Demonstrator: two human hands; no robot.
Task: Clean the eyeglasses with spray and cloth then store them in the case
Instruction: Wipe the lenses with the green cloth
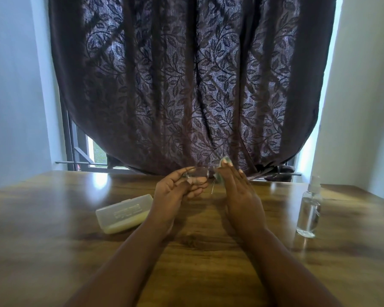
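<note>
Both forearms reach over the wooden table [53, 251] from its near edge. Left of them lies the closed glasses case [123, 212]; toward the right edge stands the clear spray bottle [309, 214]. Above the table's middle, the left hand [177, 191] pinches the eyeglasses [197, 175] by one lens rim, while the right hand [237, 193] presses a pale green cloth [222, 171] around the other lens. A dark leaf-patterned curtain [193, 85] hangs beyond the far edge.
</note>
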